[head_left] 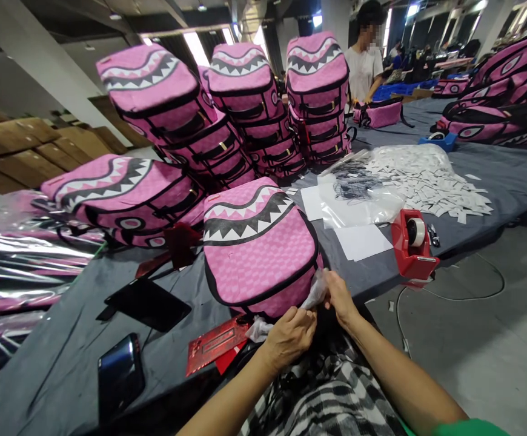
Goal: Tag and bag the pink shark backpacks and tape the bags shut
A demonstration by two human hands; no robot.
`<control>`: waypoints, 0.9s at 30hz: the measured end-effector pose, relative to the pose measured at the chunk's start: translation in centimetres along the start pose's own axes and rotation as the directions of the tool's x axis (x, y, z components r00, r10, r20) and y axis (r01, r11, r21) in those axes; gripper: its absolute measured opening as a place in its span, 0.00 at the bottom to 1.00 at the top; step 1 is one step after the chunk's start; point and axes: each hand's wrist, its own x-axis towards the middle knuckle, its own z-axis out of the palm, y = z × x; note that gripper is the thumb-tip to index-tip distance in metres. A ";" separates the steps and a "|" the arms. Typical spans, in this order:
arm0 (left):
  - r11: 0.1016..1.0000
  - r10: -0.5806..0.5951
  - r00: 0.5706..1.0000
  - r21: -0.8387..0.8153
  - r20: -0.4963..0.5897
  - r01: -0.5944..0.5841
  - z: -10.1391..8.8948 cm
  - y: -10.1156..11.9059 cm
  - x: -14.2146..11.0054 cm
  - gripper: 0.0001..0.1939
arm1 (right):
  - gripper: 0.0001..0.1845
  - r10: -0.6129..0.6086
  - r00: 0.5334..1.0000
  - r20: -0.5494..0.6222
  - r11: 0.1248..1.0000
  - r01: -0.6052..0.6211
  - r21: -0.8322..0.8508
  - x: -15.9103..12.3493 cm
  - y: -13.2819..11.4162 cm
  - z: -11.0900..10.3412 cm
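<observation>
In front of me, a pink checkered backpack (258,254) with a black-and-white shark-tooth band lies on the table, its near edge toward my lap. At its near right corner, my right hand (340,300) is closed on a crumpled piece of thin whitish plastic wrap (317,289). My left hand (292,335) is curled against the bag's near edge, at the lower end of the same wrap; what sits inside its fingers is hidden. Another whitish crumpled piece (258,329) pokes out left of that hand. A red patterned envelope (215,345) lies beside it.
Stacked pink backpacks (245,109) stand behind. Two dark phones (120,369) lie at left. Right are a red tape dispenser (413,245), paper sheets (361,242) and a pile of small white tags (445,188). A person (366,60) works across the table; plastic-wrapped bags (18,266) lie left.
</observation>
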 end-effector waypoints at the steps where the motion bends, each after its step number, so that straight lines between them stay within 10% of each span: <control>1: 1.000 -0.003 1.000 0.001 0.004 0.003 0.0 0.1 -0.1 0.14 | 0.28 0.020 0.999 0.036 1.000 -0.020 0.009 -0.1 -0.3 -0.1; 7: 0.955 -0.140 0.978 -0.281 -0.155 0.092 -2.2 -0.4 -2.9 0.13 | 0.30 -0.004 0.998 -0.057 1.000 0.003 -0.022 0.6 0.1 0.5; 11: 0.758 -0.599 0.785 -0.429 -0.158 0.492 -4.1 -2.4 -3.8 0.12 | 0.25 -0.110 0.987 -0.119 0.986 0.093 -0.141 0.8 1.1 0.9; 14: 0.766 -0.472 0.873 -0.432 0.127 0.477 -4.2 -3.6 -3.2 0.10 | 0.22 -0.234 0.961 -0.146 0.944 0.189 -0.269 1.0 1.4 1.0; 17: 0.768 -0.359 0.854 -0.402 0.375 0.499 -3.8 -3.8 -2.7 0.11 | 0.20 -0.337 0.931 -0.141 0.887 0.263 -0.381 1.2 1.7 0.9; 22: 0.835 -0.331 0.895 -0.348 0.299 0.425 -3.0 -2.8 -3.7 0.11 | 0.19 -0.431 0.902 -0.036 0.793 0.359 -0.493 1.8 0.3 -0.8; 25: 0.858 -0.331 0.933 -0.364 0.143 0.361 -2.1 -2.4 -4.5 0.10 | 0.15 -0.595 0.788 0.158 0.584 0.559 -0.588 1.8 -2.7 -2.1; 27: 0.860 -0.342 0.938 -0.386 0.046 0.333 -1.4 -2.3 -4.9 0.09 | 0.13 -0.637 0.556 0.534 0.278 0.812 -0.514 1.7 -4.8 -2.1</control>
